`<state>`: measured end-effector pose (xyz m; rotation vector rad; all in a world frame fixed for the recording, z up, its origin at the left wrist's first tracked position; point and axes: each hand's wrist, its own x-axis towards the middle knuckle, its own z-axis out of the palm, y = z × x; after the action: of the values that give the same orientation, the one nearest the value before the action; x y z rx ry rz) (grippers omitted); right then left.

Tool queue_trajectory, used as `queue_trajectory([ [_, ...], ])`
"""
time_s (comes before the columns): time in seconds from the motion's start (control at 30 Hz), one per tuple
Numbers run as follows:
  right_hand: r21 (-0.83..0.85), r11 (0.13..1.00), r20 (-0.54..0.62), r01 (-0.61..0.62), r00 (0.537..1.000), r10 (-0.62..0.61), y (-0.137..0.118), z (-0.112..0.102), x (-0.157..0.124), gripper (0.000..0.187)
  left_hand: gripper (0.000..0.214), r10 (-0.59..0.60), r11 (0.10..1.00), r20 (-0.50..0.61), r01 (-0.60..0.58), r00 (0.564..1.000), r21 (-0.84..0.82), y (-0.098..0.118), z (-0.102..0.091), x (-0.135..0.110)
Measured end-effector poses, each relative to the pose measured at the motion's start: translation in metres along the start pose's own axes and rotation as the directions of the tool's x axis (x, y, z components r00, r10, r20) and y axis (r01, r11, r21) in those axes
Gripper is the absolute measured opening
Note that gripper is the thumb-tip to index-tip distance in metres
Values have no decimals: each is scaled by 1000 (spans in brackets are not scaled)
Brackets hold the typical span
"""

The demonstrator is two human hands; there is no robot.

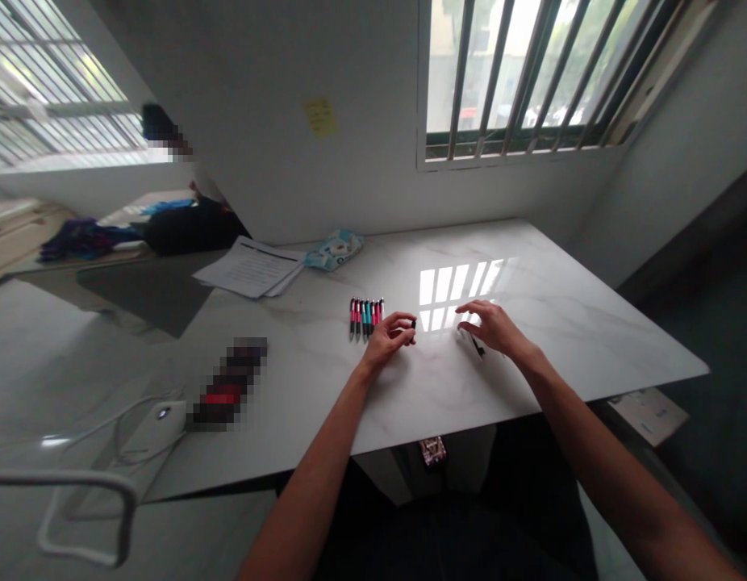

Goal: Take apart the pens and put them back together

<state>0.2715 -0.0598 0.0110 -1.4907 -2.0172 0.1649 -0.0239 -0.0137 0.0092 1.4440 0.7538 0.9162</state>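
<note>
My left hand [390, 337] rests on the white marble table [325, 387], its fingers pinched on a small dark piece [413, 324] that looks like a pen part. Just left of it lies a row of several pens [366, 314], pink, teal and black, side by side. My right hand [491, 325] hovers low over the table to the right, fingers curved and partly spread, above a small dark pen piece [477, 349] lying on the tabletop. Whether the fingers touch that piece I cannot tell.
A stack of printed papers [252, 268] and a light blue wipes pack [334, 248] lie at the far left of the table. A white device with a cable [156, 424] and a blurred dark object [228, 383] sit near the left front edge. A barred window [531, 73] is behind.
</note>
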Motion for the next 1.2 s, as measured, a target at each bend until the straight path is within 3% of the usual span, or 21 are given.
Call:
queue_trajectory([
  [0.2,35,997,89,-69,994,65,6,9,2,20,38,-21,999,-42,22,999,31,2,-1,-1],
  [0.43,-28,998,157,-62,985,65,3,11,11,21,38,-17,998,-79,22,997,58,-3,-3,1],
  [0.6,9,999,111,-47,993,46,3,10,9,21,38,-26,999,-91,30,995,44,-7,-4,3],
  [0.73,67,998,145,2,989,-12,0,10,11,16,38,-15,998,-90,20,996,60,-10,-5,3],
  [0.83,144,989,91,-32,996,19,-10,14,18,15,36,24,992,-91,-12,996,124,-12,-6,3],
  [0.93,380,922,-6,-74,997,82,-28,25,30,14,35,59,978,-95,-38,994,207,-13,-6,2],
  [1.03,656,747,20,-111,991,130,-52,39,43,24,33,91,973,-112,-64,990,221,-11,-5,2],
  [1.2,753,639,78,-161,985,156,-75,57,60,30,34,128,982,-221,-92,967,166,-12,-7,4],
])
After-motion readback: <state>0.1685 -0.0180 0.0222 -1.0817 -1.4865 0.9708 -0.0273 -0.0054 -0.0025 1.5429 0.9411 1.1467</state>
